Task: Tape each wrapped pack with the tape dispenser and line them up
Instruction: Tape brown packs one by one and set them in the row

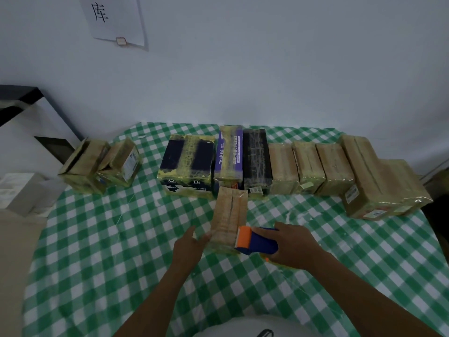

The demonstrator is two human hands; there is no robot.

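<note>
While the right hand (292, 248) is gripping the tape dispenser (257, 242), the flat left hand (190, 245) is steadying the pack (229, 212), likely light, stiff, slippery; hold its sides.

Eleven wrapped packs (283, 166), one tape dispenser (257, 242), two hands (188, 246), one wall sheet (116, 18), one white box (19, 193)

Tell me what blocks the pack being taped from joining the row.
Straight ahead the purple pack and black pack already fill the row at the far end of the front pack. The gap left of the dark blue box looks open.
</note>
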